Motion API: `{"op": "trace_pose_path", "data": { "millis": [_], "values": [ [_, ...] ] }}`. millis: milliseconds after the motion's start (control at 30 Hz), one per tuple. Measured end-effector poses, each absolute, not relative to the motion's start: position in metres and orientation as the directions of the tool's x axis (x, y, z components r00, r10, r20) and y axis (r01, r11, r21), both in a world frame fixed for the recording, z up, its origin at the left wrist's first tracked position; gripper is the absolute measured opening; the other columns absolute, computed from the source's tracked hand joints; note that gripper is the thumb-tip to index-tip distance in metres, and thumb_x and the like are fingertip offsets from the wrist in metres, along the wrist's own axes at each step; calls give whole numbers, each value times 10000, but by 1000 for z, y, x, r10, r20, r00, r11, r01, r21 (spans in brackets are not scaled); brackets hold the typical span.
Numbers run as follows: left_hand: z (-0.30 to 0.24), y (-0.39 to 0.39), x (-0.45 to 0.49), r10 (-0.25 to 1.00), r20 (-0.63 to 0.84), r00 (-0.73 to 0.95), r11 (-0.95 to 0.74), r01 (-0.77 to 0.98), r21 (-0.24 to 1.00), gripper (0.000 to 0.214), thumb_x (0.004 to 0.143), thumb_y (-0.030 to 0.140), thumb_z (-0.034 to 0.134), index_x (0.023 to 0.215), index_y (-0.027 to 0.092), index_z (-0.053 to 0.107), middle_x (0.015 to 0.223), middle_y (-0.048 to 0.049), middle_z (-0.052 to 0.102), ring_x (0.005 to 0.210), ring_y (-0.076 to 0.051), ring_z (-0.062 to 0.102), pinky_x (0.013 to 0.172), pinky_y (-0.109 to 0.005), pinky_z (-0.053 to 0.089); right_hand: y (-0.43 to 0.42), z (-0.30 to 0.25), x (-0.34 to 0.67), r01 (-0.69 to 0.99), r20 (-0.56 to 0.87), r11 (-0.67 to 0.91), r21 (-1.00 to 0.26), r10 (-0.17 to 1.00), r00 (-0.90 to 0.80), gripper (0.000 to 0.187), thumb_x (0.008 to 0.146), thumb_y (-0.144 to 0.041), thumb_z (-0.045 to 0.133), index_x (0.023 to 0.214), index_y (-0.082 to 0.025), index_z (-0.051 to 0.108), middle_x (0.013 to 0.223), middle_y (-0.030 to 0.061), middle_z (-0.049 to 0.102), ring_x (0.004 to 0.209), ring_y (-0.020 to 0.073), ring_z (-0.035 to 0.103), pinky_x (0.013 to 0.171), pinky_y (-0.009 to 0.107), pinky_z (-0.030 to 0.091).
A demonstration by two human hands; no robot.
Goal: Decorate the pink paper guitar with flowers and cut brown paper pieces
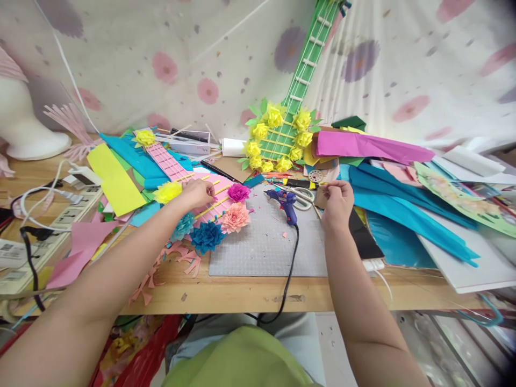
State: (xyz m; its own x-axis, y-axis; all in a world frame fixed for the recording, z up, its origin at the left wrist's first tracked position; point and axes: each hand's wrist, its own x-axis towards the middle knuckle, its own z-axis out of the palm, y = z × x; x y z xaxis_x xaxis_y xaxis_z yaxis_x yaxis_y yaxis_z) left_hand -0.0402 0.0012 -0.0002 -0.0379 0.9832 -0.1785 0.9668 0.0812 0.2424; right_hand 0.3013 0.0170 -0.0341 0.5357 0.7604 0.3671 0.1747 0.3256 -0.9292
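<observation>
Pink guitar (pixel 212 213) lies flat on the tabletop (pixel 242 293), front-left of me, the end of its body overlapping the mat (pixel 258 252). My left grip (pixel 195 194) is set on the body from above, fingers bent downward, probably to steady the part or to locate a point among the yellow strips (pixel 217 203). Whether these fingers are closed on a strip, I cannot tell. My right grip (pixel 336 207) is raised near the right edge of the mat, thumb and fingers drawn together; whether a thin piece sits between the tips is too small to tell.

Glue gun (pixel 285 203) rests on the mat between both grips, handle toward me, presumably for quick pickup. Its cord (pixel 296 258) drops over the front edge, clear of the guitar. Scissors (pixel 305 199) lie just beside it. Green guitar (pixel 278 142) stands upright behind, possibly as a reference.

Appearance: the body is pale pink, the neck (pixel 166 161) barred crosswise. Yellow strips run over the body at a slant. Full paper flowers rim it: yellow (pixel 167 192), magenta (pixel 238 192), peach (pixel 236 216), deep blue (pixel 207 237) and teal (pixel 182 227).
</observation>
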Motion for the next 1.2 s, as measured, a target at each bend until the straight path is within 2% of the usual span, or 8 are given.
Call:
{"op": "trace_pose_path", "data": {
  "millis": [167,267,367,500,633,833,1033,1200],
  "values": [
    [-5,0,-47,989,-144,-32,91,902,421,143,645,351,638,661,221,582,738,7,672,749,-179,598,639,-257,386,23,-70,312,-64,79,155,-986,765,639,106,615,-262,429,706,-223,390,555,-71,428,488,80,452,486,201,357],
    [-9,0,-51,997,-81,3,44,821,570,146,653,341,605,648,204,556,698,2,639,671,-151,568,597,-243,389,14,-83,306,-103,67,155,-983,811,582,162,580,-274,488,717,-211,430,604,-61,461,564,84,499,553,210,397],
    [-12,-4,-49,999,-43,25,14,681,732,155,644,330,596,676,190,540,709,-4,626,679,-142,566,617,-236,417,3,-88,293,-29,173,199,-980,908,383,270,593,-331,570,824,-201,519,758,-18,557,740,116,563,692,257,444],
    [-11,-16,-36,998,-44,-48,62,520,852,198,630,321,624,719,190,506,718,-2,628,697,-142,587,619,-233,430,-4,-88,275,278,175,128,-952,972,154,489,603,-449,679,1003,-189,571,960,63,624,881,184,580,789,339,452],
    [-9,-28,-25,995,-21,-100,72,536,841,216,638,302,628,787,196,514,645,24,597,614,-130,563,565,-227,401,-1,-87,262,517,97,19,-856,987,126,469,634,-533,647,914,-158,637,882,89,659,815,228,597,757,379,456],
    [-19,-37,-19,981,-42,-188,141,555,820,223,637,336,622,769,156,626,660,-2,631,615,-151,571,554,-241,388,1,-79,254,539,22,-78,-839,984,177,455,651,-553,615,864,-152,653,825,100,676,795,239,604,715,352,448],
    [-23,-43,-18,970,-6,-244,146,563,813,236,688,368,575,723,156,672,629,-7,644,575,-144,561,537,-239,389,-12,-35,249,357,45,38,-933,999,11,515,683,-626,559,810,-132,628,626,44,602,525,120,496,494,249,373],
    [-25,-41,-16,965,62,-255,111,612,783,255,700,371,563,771,157,683,697,-32,678,659,-169,612,572,-244,426,-23,-6,234,458,159,238,-856,966,-205,456,697,-583,594,806,-143,648,540,-4,534,514,112,467,502,247,368]
  ]
}}
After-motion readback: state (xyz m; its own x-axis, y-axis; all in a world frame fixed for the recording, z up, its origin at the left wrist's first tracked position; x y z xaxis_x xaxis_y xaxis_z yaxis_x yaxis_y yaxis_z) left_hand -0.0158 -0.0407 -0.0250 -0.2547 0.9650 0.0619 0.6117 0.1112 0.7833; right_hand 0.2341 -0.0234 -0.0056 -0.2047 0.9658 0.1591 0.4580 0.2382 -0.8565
